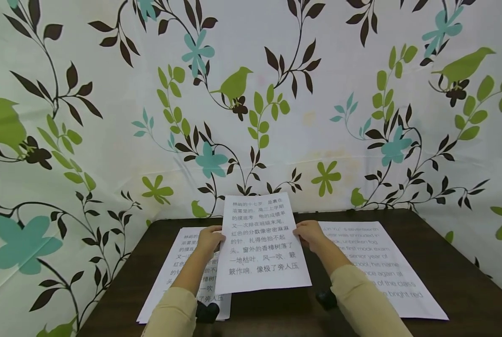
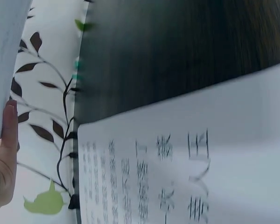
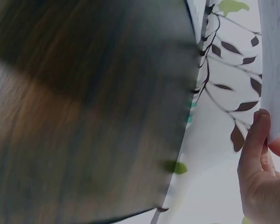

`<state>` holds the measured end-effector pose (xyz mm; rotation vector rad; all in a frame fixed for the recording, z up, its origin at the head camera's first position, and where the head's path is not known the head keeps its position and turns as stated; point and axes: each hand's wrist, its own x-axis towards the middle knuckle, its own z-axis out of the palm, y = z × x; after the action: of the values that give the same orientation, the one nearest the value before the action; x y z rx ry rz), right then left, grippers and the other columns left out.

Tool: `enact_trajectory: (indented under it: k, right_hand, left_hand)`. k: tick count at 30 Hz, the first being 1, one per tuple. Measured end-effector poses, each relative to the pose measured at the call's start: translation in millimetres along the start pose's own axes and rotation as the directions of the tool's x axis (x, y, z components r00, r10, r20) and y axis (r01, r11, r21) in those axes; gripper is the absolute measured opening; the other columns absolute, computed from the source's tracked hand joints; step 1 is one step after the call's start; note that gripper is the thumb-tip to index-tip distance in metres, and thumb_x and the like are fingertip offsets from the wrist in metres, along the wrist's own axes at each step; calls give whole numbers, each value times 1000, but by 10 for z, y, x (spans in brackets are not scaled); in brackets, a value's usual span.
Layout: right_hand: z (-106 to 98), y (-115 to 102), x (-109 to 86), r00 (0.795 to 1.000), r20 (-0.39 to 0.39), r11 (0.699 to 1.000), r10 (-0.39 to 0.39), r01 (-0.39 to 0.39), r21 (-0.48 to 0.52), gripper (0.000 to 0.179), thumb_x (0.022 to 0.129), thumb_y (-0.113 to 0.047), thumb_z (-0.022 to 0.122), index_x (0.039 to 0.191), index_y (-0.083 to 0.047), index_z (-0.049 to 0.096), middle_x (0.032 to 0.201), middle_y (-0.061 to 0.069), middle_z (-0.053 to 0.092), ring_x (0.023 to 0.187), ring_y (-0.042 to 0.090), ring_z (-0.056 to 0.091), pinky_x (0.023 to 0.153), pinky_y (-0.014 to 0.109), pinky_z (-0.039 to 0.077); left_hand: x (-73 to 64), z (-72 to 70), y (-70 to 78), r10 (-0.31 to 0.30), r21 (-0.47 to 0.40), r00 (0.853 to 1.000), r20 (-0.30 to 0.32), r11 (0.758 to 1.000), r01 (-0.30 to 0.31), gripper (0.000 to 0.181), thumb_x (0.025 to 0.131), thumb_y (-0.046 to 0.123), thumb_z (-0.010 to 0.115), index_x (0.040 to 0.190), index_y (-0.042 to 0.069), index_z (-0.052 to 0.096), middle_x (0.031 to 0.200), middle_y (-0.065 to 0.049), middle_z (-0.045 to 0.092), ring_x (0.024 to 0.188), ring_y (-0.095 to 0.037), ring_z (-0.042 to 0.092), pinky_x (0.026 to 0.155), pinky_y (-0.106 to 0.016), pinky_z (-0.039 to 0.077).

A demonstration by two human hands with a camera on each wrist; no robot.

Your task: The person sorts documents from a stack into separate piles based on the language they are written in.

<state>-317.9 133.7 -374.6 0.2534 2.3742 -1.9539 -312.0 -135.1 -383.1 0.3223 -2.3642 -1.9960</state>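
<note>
A white sheet of paper (image 1: 261, 243) printed with Chinese characters is held up above the middle of the table, tilted toward the head camera. My left hand (image 1: 210, 241) pinches its left edge, and my right hand (image 1: 311, 234) pinches its right edge. In the left wrist view, the left hand (image 2: 2, 163) shows at the far left with fingers against the sheet (image 2: 4, 56). The right wrist view has the right hand (image 3: 266, 172) gripping the sheet's edge (image 3: 275, 70) between thumb and fingers.
A stack of sheets with the same Chinese text (image 1: 166, 276) lies at the left of the dark wooden table (image 1: 272, 313). At the right lies a sheet of English text (image 1: 402, 276), partly behind my right arm. A patterned cloth (image 1: 276, 117) hangs behind the table.
</note>
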Motion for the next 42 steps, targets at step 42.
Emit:
enact_trajectory:
  k: [42]
  right_hand:
    - [1264,-173,-315,990,138,959,-4,-35,281,18,77,8,47,91,8,58,82,16,60,66,22,58,58,30,49]
  left_hand:
    - [23,-1282,-95,30,186,993,-116,982,-8,39,83,1,45,121,-8,42,109,-24,48,82,-26,51,59,-24,41]
